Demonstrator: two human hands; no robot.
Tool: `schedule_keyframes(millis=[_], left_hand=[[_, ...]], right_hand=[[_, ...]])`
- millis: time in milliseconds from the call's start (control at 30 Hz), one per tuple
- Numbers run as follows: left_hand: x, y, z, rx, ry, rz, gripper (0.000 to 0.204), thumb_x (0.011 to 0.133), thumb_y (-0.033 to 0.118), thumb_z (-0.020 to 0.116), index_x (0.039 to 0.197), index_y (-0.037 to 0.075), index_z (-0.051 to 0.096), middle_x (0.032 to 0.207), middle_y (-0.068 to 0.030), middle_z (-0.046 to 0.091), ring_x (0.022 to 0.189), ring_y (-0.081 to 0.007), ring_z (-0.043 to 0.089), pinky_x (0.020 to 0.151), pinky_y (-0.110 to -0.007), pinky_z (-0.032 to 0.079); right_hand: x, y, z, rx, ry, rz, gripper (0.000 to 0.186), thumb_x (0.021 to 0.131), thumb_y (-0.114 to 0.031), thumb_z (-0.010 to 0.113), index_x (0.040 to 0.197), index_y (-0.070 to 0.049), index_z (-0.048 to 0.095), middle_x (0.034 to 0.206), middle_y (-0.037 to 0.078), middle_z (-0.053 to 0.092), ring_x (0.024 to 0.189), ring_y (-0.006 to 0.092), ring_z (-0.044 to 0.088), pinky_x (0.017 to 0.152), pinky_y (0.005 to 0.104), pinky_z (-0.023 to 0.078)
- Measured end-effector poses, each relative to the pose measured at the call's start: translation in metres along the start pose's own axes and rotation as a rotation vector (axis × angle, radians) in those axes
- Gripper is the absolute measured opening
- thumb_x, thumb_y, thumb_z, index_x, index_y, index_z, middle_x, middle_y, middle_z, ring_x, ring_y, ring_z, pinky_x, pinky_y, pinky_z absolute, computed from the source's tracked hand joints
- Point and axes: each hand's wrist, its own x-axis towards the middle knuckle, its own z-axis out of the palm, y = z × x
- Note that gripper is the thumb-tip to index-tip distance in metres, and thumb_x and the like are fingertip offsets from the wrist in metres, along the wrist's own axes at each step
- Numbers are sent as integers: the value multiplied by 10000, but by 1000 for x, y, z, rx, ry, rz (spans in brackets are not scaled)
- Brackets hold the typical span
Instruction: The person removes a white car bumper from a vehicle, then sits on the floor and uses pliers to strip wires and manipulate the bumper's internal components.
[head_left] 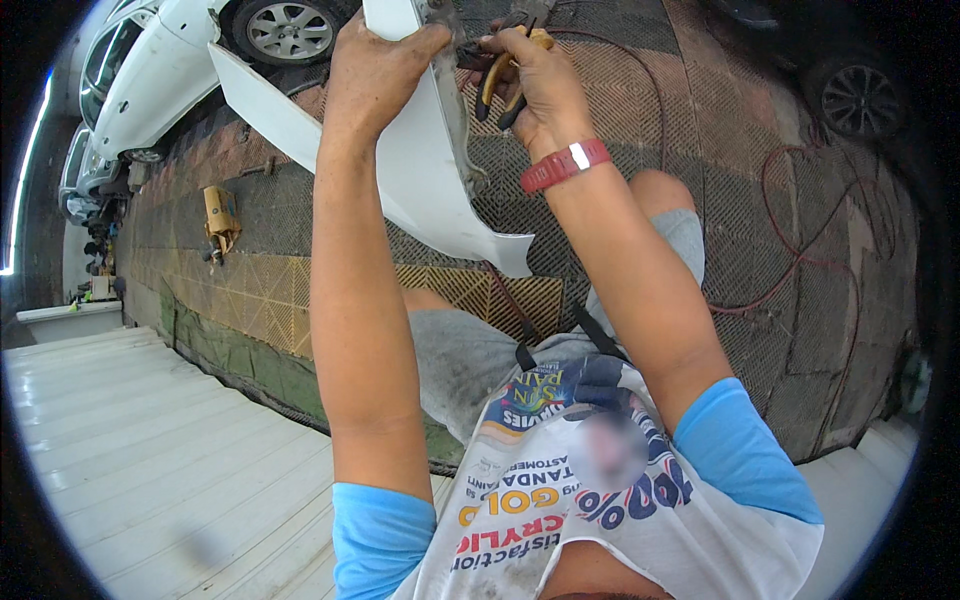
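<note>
Two hands up | left hand [375, 70] grips white panel [420, 170] | right hand [535, 85] holds pliers [497, 85] (tips hidden)

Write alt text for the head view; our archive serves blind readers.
A person's left hand grips a white car body panel while the right hand works yellow-handled pliers at its edge. White cars stand on the tiled floor beyond.

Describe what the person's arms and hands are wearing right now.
Both hands, left hand and right hand, are bare, without gloves. The forearms are uncovered; short bright blue sleeves end above the elbows. A red wristband with a small pale rectangular patch circles the right wrist.
</note>
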Motion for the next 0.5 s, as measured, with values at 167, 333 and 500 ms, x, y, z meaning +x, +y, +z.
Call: schedule_keyframes(millis=[167,333,500], left_hand=[[-2,6,-3,-129,-80,-88,401,852,266,760,1168,21,736,909,-104,740,786,-174,697,706,-345,562],[-2,-1,-1,-96,-34,-56,391,868,281,754,1164,27,740,904,-108,745,799,-169,703,715,-345,567],[6,-9,2,25,-32,-18,406,866,293,759,1157,12,735,946,-118,751,823,-179,700,753,-344,558]], right_hand=[[11,11,-11,44,-109,3,157,890,-88,732,1006,-25,647,885,98,697,760,209,725,617,353,589],[-7,1,-8,-65,-88,61,158,936,-155,737,948,-28,645,846,84,695,677,194,715,536,340,555],[-54,-17,-21,-389,-73,115,184,974,-179,707,894,-28,636,777,79,685,627,173,682,507,309,510]])
